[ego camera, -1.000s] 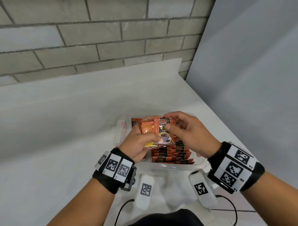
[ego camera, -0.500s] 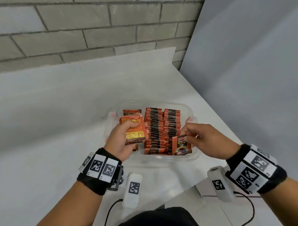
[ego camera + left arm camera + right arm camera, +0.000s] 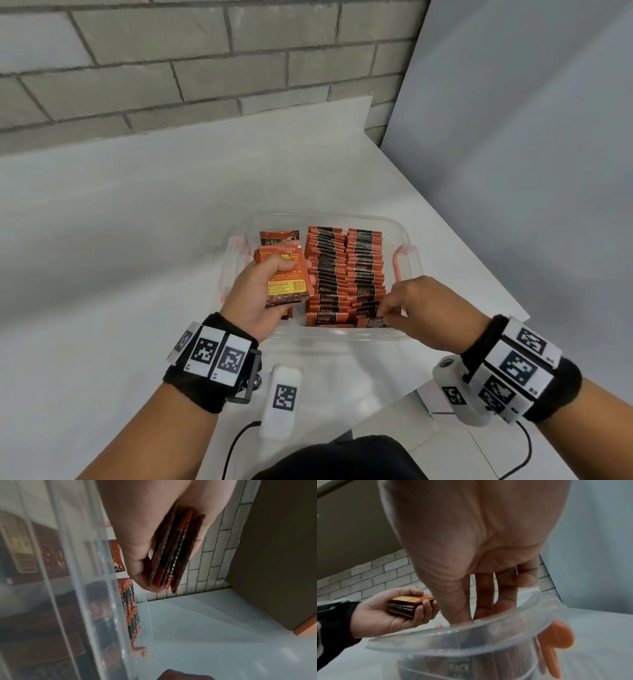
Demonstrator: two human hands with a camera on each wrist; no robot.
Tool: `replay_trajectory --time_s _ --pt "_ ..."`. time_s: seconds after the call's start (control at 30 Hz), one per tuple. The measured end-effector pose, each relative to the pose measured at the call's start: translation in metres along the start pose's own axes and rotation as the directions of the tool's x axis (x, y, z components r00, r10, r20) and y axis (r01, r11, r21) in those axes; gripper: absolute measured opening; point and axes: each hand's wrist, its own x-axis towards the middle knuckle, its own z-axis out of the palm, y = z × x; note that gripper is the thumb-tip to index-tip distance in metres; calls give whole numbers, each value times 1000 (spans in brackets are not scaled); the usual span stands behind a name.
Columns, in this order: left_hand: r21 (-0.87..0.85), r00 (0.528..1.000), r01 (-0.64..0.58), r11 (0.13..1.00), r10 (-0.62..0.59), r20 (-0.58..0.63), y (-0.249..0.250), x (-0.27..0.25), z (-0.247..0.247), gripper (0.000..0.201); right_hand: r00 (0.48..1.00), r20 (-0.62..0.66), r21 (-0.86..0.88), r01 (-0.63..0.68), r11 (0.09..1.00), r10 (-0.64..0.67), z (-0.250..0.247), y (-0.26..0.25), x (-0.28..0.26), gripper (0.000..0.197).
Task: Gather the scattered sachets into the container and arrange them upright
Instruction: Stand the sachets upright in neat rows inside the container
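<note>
A clear plastic container (image 3: 325,216) with orange latches stands on the white table. Two rows of upright orange-and-black sachets (image 3: 346,270) fill its middle and right. My left hand (image 3: 297,272) grips a small stack of sachets (image 3: 286,291) over the container's left part; the left wrist view shows the stack (image 3: 173,555) edge-on between thumb and fingers. My right hand (image 3: 387,313) pinches the top of one sachet (image 3: 375,322) at the near end of the right row. In the right wrist view its fingers (image 3: 484,599) reach down behind the container's rim (image 3: 471,630).
One sachet (image 3: 279,236) lies flat at the container's far left. A brick wall runs behind the table and a grey panel (image 3: 513,171) stands to the right. The table's right edge (image 3: 479,267) runs close to the container. An orange latch (image 3: 556,639) sticks out on the right side.
My right hand took one sachet from the stack, carried it to the container's near right corner and lowered it into the row. My left hand kept the stack and shifted slightly left.
</note>
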Motion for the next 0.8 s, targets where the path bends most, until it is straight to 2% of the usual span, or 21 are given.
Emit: replay_trajectory --time_s 0.37,0.6,0.73,0.8 --pt "-3 1000 20 1000 -20 -6 -3 4 -3 25 992 119 -213 -24 977 50 -3 -7 17 12" --pt "6 999 15 1000 -15 30 -3 6 -5 24 987 144 -169 -50 984 75 -3 -6 21 13" --pt "64 998 8 998 -12 60 -2 5 -5 40 983 171 -104 -46 994 63 -4 -4 20 11" --pt "87 997 -2 996 -5 77 -2 4 -5 41 979 193 -48 -54 997 62 -5 -1 17 9"
